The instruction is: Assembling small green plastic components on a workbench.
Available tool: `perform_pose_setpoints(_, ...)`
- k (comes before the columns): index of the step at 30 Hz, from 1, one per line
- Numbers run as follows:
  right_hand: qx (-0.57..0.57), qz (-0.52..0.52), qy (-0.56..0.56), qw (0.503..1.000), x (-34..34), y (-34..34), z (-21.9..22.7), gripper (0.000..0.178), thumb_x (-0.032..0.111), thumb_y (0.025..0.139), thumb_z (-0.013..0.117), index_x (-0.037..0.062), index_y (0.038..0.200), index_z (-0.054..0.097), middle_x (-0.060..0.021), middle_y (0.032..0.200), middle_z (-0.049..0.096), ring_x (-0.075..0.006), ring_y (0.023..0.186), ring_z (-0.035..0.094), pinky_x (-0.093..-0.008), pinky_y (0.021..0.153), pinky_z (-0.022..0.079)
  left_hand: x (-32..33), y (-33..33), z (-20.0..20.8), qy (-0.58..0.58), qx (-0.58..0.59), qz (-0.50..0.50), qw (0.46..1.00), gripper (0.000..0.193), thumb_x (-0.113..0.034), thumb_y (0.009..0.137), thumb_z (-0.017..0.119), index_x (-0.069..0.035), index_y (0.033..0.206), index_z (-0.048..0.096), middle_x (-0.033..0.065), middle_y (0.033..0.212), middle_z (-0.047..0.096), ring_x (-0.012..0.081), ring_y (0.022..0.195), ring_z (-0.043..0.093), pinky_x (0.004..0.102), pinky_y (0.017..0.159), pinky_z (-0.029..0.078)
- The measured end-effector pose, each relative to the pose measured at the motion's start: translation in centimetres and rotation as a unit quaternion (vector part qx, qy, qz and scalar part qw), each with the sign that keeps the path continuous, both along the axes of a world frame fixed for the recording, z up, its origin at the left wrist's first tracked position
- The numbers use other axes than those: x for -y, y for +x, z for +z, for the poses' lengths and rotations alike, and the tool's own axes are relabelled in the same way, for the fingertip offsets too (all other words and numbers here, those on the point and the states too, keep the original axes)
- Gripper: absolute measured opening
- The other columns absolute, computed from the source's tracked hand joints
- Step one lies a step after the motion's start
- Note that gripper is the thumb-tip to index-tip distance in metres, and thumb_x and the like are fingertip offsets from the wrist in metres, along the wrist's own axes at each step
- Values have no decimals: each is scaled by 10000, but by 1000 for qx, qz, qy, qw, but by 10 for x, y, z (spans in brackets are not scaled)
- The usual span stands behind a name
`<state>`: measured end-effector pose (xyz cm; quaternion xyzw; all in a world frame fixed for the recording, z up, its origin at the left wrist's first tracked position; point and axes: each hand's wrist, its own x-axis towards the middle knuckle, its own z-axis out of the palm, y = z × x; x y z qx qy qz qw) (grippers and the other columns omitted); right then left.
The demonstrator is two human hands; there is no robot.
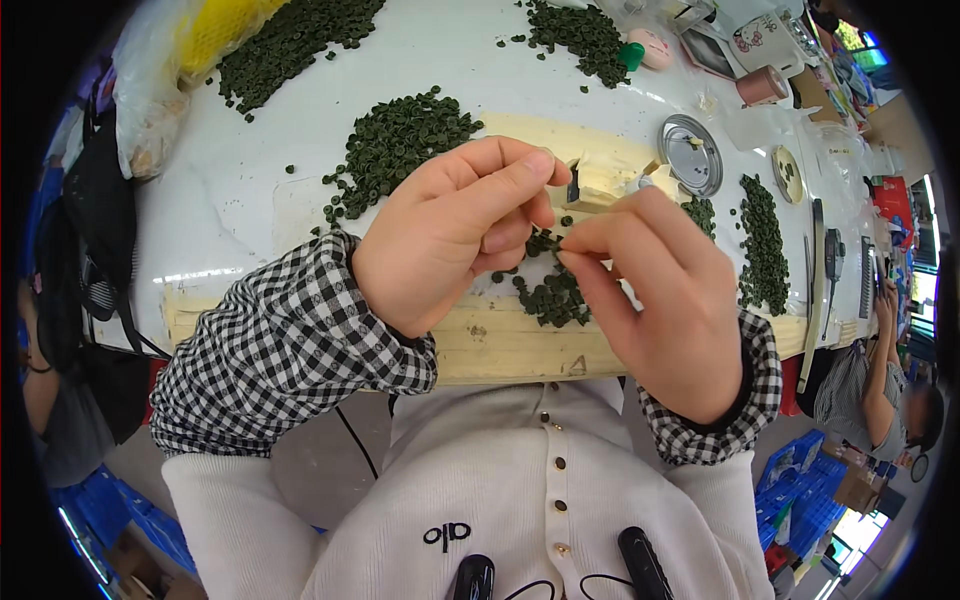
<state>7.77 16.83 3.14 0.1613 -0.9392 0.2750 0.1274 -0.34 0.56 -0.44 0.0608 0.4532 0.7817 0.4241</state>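
My left hand (455, 225) is raised over the table with thumb and forefinger pinched together. Whatever lies between those fingertips is too small to make out. Lower and to the right, my right hand (665, 295) also pinches, its fingertips just above a small heap of dark green, button-like pieces (555, 300). I cannot make out what it holds. Beyond the hands is a cream-coloured block (610, 180) with a dark part at its left end, partly hidden by my fingers. Behind my left hand spreads a larger pile of the same green pieces (400, 140).
More green piles lie at the far left (290, 50), far middle (580, 40) and right (765, 245). A round metal lid (690, 150) sits beyond my right hand. A cream strip (470, 345) runs along the near edge. Plastic bags (150, 100) stand left; people work on both sides.
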Motion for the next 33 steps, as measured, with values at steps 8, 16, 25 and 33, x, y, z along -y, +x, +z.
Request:
perform_pose_setpoints(8,-73,31,-12,997,-2,-6,-2,160,-48,703,705,8,835,635,-84,761,578,-205,629,577,-281,535,459,-1,6,1,25,72,-97,992,253,-249,1005,384,-34,971,513,-4,756,466,55,571,332,191,500,287)
perform_pose_setpoints(16,-13,-40,-137,990,-23,7,15,168,-90,729,682,-29,884,660,-77,807,670,-134,703,640,-235,631,508,2,-2,2,-16,-21,-31,999,167,-171,951,524,-31,1029,569,-5,825,559,18,558,322,179,500,291)
perform_pose_setpoints(25,120,-68,-389,911,-35,31,-14,176,-87,791,637,-43,957,671,-120,905,685,-158,830,666,-235,741,529,3,0,-2,11,-8,-70,997,157,-68,897,588,-40,1051,599,68,936,652,9,550,369,166,496,311)
perform_pose_setpoints(33,293,-50,-647,702,-28,34,-23,189,45,897,589,-43,1063,608,-122,975,670,-156,858,664,-246,757,544,-1,10,10,-48,-93,-96,990,128,-44,861,632,-40,986,603,73,899,671,23,586,448,172,494,334)
